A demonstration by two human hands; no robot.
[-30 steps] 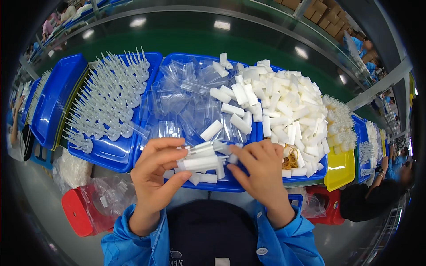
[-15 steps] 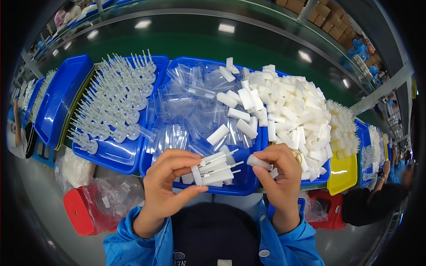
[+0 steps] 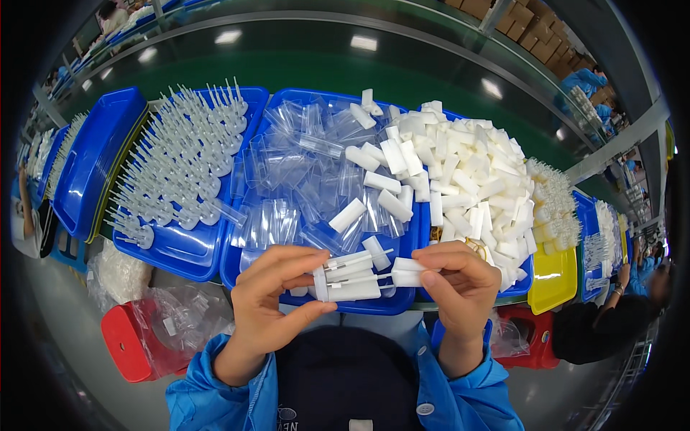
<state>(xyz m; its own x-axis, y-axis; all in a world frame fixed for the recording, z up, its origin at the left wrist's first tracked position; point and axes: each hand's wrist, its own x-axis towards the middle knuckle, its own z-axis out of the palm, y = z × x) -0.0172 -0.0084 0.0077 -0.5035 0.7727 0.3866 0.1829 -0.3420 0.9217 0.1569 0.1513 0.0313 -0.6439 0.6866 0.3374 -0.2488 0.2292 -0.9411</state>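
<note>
Left hand, lower centre-left of the frame: fingers closed around a bundle of white plastic tubes, thumb beneath, forefingers on top. The tubes lie roughly level, with thin stems pointing right.

Right hand, lower centre-right: fingertips pinched narrow on a single white cap, held against the stem ends of the bundle.

Both hands hover over the near rim of a blue tray in the centre of the frame. The tray holds clear plastic sleeves on its left and a heap of white caps on its right.

A second blue tray, centre left, carries rows of clear stemmed parts standing upright. A yellow bin sits at the right. A red stool with clear bags is at lower left.
</note>
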